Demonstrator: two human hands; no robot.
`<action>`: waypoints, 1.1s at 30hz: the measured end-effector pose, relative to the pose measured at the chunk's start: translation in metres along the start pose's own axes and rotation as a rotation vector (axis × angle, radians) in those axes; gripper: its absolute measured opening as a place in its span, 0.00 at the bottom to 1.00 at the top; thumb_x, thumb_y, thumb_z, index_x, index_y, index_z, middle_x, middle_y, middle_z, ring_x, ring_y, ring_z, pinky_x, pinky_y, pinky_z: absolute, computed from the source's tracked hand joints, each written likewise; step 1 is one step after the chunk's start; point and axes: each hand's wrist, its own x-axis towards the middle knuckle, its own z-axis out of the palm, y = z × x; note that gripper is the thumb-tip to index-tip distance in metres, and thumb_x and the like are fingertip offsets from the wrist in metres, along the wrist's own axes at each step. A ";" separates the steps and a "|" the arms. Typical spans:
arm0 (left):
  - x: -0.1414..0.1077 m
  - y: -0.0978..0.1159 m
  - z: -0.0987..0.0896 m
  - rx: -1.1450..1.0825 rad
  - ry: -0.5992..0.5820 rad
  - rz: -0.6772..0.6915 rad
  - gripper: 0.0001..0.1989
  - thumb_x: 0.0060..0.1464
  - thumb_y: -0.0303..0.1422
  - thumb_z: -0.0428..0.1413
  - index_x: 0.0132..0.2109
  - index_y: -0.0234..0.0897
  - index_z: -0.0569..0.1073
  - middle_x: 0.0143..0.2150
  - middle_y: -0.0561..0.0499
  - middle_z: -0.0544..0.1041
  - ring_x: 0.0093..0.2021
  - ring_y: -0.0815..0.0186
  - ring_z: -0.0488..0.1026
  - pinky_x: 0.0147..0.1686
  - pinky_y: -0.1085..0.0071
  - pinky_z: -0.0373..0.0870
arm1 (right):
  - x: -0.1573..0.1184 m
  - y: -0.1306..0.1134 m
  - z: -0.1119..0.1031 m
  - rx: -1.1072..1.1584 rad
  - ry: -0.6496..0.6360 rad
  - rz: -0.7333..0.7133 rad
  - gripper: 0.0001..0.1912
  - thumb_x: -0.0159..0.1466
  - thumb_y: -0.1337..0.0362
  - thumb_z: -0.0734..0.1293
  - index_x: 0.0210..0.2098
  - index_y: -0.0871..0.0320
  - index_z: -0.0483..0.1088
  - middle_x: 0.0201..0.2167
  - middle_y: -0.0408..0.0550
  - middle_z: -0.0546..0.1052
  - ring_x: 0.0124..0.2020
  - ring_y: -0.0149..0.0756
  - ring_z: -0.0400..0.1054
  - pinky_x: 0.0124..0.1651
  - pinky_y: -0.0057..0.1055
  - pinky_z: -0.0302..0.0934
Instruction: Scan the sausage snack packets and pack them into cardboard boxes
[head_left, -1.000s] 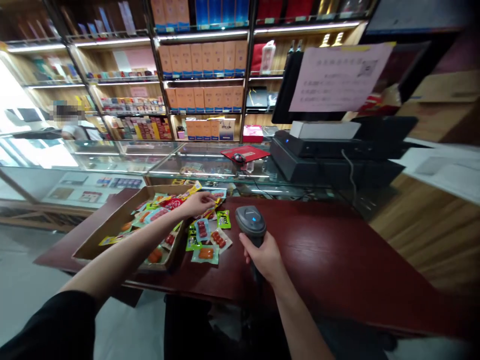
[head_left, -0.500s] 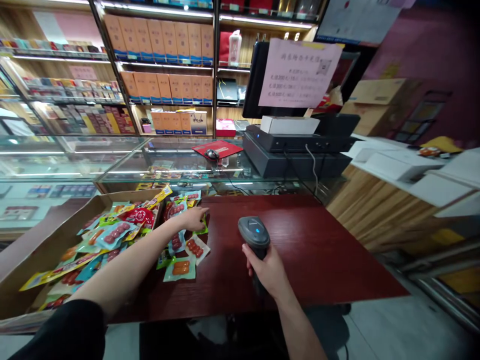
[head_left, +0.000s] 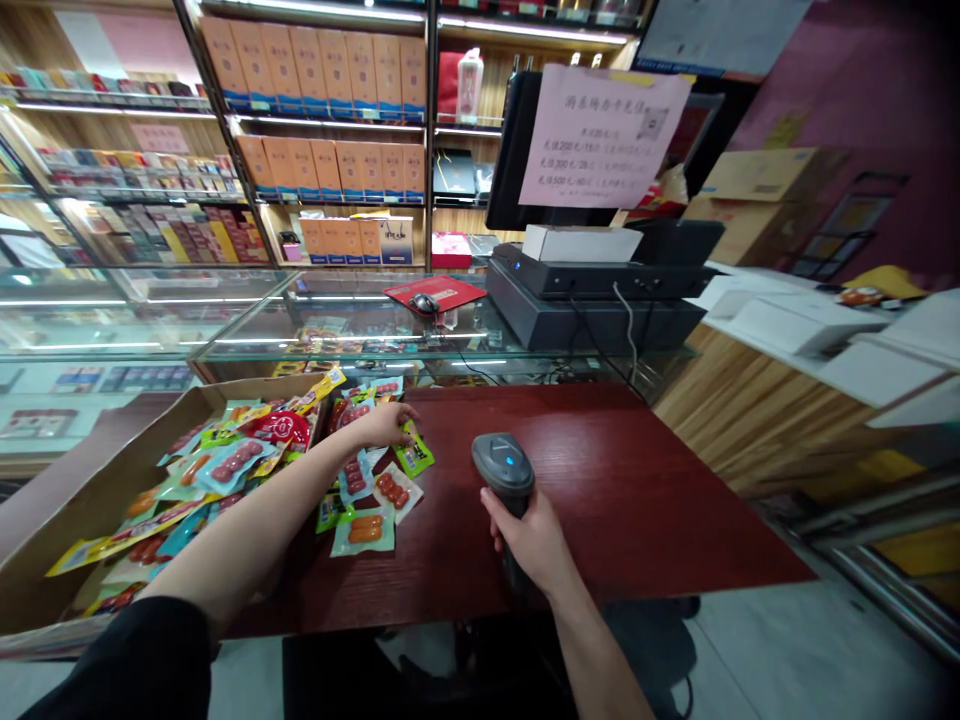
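Lit wooden shelves, glass counter, red table

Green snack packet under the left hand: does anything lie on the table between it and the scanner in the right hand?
Nothing visible. The left hand rests on the green snack packet, and only bare red table separates it from the scanner gripped by the right hand.
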 end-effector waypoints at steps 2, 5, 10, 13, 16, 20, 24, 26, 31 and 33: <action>0.000 0.000 -0.001 -0.182 -0.069 -0.036 0.22 0.35 0.35 0.68 0.42 0.34 0.82 0.29 0.51 0.78 0.29 0.64 0.73 0.29 0.72 0.65 | -0.003 -0.001 -0.001 -0.004 0.008 -0.001 0.19 0.58 0.47 0.70 0.31 0.57 0.68 0.15 0.41 0.71 0.13 0.33 0.66 0.17 0.26 0.59; -0.002 0.004 -0.002 -0.429 -0.134 -0.058 0.18 0.33 0.39 0.70 0.34 0.34 0.82 0.26 0.51 0.78 0.26 0.68 0.69 0.26 0.74 0.62 | -0.006 -0.003 -0.002 -0.006 0.014 -0.008 0.19 0.58 0.47 0.70 0.31 0.57 0.68 0.14 0.41 0.71 0.13 0.33 0.67 0.17 0.26 0.59; -0.006 0.018 -0.003 -0.777 -0.004 -0.114 0.23 0.35 0.42 0.72 0.40 0.36 0.83 0.30 0.50 0.79 0.24 0.73 0.65 0.22 0.76 0.54 | -0.010 -0.003 -0.002 0.002 0.023 -0.052 0.19 0.59 0.47 0.71 0.32 0.57 0.67 0.14 0.40 0.71 0.13 0.34 0.67 0.17 0.26 0.60; -0.006 0.027 -0.002 -0.987 0.091 -0.143 0.24 0.31 0.40 0.74 0.38 0.36 0.81 0.35 0.48 0.81 0.31 0.70 0.73 0.27 0.77 0.62 | -0.013 -0.003 0.001 0.016 0.014 -0.084 0.19 0.60 0.47 0.70 0.32 0.56 0.67 0.15 0.41 0.71 0.13 0.34 0.67 0.17 0.26 0.60; -0.005 0.034 0.001 -1.079 0.139 -0.120 0.24 0.31 0.40 0.74 0.38 0.36 0.80 0.38 0.48 0.81 0.34 0.69 0.75 0.30 0.77 0.65 | -0.018 -0.006 0.004 0.036 0.019 -0.124 0.19 0.60 0.47 0.71 0.33 0.56 0.67 0.16 0.41 0.72 0.13 0.35 0.67 0.18 0.27 0.61; -0.007 0.042 0.004 -1.127 0.131 -0.052 0.26 0.31 0.39 0.75 0.40 0.36 0.79 0.39 0.48 0.81 0.35 0.68 0.76 0.34 0.75 0.69 | -0.023 -0.013 0.009 0.042 0.025 -0.169 0.19 0.61 0.47 0.71 0.33 0.56 0.68 0.17 0.43 0.73 0.14 0.35 0.68 0.19 0.28 0.63; -0.013 0.051 0.004 -1.105 0.132 -0.028 0.27 0.30 0.40 0.75 0.39 0.36 0.78 0.39 0.48 0.81 0.38 0.66 0.78 0.39 0.72 0.71 | -0.024 -0.015 0.012 0.024 0.034 -0.175 0.20 0.60 0.45 0.71 0.34 0.56 0.68 0.17 0.43 0.73 0.14 0.36 0.68 0.19 0.29 0.63; -0.015 0.055 0.003 -1.092 0.145 -0.026 0.27 0.28 0.40 0.75 0.39 0.36 0.78 0.38 0.48 0.82 0.37 0.66 0.78 0.38 0.72 0.72 | -0.025 -0.016 0.013 0.017 0.034 -0.178 0.20 0.60 0.45 0.71 0.34 0.55 0.69 0.17 0.43 0.74 0.14 0.37 0.69 0.19 0.29 0.63; -0.018 0.059 0.002 -1.158 0.151 -0.027 0.27 0.25 0.37 0.76 0.37 0.35 0.78 0.34 0.52 0.81 0.33 0.70 0.76 0.36 0.75 0.71 | -0.026 -0.019 0.013 0.000 0.020 -0.181 0.19 0.61 0.46 0.70 0.33 0.56 0.69 0.17 0.44 0.74 0.14 0.36 0.69 0.18 0.28 0.63; -0.017 0.059 0.002 -1.165 0.144 -0.028 0.26 0.27 0.36 0.76 0.37 0.35 0.78 0.34 0.52 0.81 0.32 0.70 0.76 0.35 0.74 0.72 | -0.026 -0.020 0.013 0.000 0.015 -0.185 0.18 0.61 0.47 0.70 0.33 0.56 0.69 0.17 0.44 0.74 0.14 0.36 0.69 0.18 0.28 0.63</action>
